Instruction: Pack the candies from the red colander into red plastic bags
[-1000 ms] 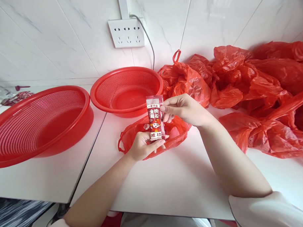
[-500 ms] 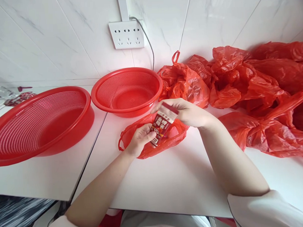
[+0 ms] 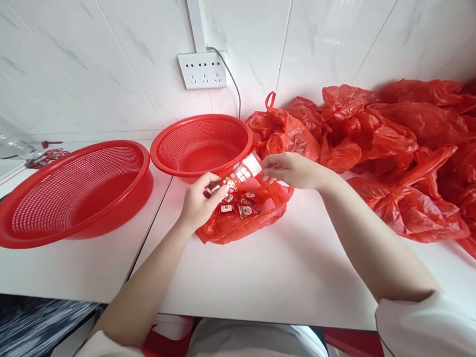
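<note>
My left hand (image 3: pixel 203 199) grips the lower end of a red and white printed packet (image 3: pixel 241 173), its thumb across the front. The packet slants up to the right. At its upper right end is my right hand (image 3: pixel 286 170), fingers bent together; whether they pinch the packet's edge cannot be made out. Both hands are above an open red plastic bag (image 3: pixel 259 222) lying on the table. Several small red wrapped pieces (image 3: pixel 247 208) show inside the bag.
Two red perforated baskets stand behind and left, the large one (image 3: pixel 82 189) and the smaller one (image 3: pixel 201 148). Red plastic bags (image 3: pixel 377 137) are heaped along the wall at right. A socket panel (image 3: pixel 203 70) with a grey cable is on the wall. A seam divides the white table (image 3: pixel 265 281).
My left hand has moved left with the packet, which now lies flatter. My right hand has drawn back to the packet's end. More of the pieces in the bag show.
</note>
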A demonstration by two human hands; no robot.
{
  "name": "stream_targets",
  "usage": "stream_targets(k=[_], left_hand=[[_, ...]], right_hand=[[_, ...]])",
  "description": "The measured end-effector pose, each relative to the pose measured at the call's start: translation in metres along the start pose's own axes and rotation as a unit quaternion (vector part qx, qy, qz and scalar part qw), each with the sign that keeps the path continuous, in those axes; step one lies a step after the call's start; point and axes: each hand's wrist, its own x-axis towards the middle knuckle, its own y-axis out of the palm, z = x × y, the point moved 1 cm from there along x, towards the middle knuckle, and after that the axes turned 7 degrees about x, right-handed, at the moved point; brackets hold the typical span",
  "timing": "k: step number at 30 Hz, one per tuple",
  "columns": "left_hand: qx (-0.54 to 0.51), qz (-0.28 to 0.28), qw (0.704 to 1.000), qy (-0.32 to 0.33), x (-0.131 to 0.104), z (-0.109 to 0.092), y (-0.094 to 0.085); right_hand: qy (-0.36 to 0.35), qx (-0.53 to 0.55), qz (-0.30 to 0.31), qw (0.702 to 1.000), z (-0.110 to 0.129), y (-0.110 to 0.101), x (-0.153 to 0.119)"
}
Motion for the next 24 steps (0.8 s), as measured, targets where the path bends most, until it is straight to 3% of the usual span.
stream_targets(k=[2, 4, 7, 11, 16, 20, 22, 24], left_hand=[[0.091, 0.055, 0.993, 0.045, -0.006, 0.001, 0.003], [0.163, 0.105, 0.975, 0.107, -0.012, 0.004, 0.006], [0.172, 0.178, 0.951, 0.187, -0.021, 0.007, 0.010], [0.147, 0.207, 0.946, 0.203, -0.029, 0.012, 0.018], [0.133, 0.192, 0.955, 0.182, -0.034, 0.021, 0.027], [0.118, 0.166, 0.973, 0.113, -0.033, 0.028, 0.028], [0.101, 0.142, 0.983, 0.060, -0.032, 0.030, 0.027], [0.064, 0.125, 0.990, 0.009, -0.031, 0.031, 0.026]], right_hand=[[0.010, -0.063, -0.042, 0.997, -0.005, 0.000, -0.002], [0.022, -0.127, -0.127, 0.984, -0.010, 0.003, -0.004], [0.003, -0.180, -0.207, 0.962, -0.012, 0.019, -0.006], [-0.043, -0.193, -0.098, 0.975, -0.016, 0.058, 0.002], [0.017, -0.278, -0.034, 0.960, -0.038, 0.095, 0.016], [-0.023, -0.160, -0.078, 0.984, -0.051, 0.091, 0.019], [-0.035, -0.022, -0.092, 0.995, -0.055, 0.086, 0.018], [-0.025, 0.154, -0.057, 0.986, -0.057, 0.086, 0.015]])
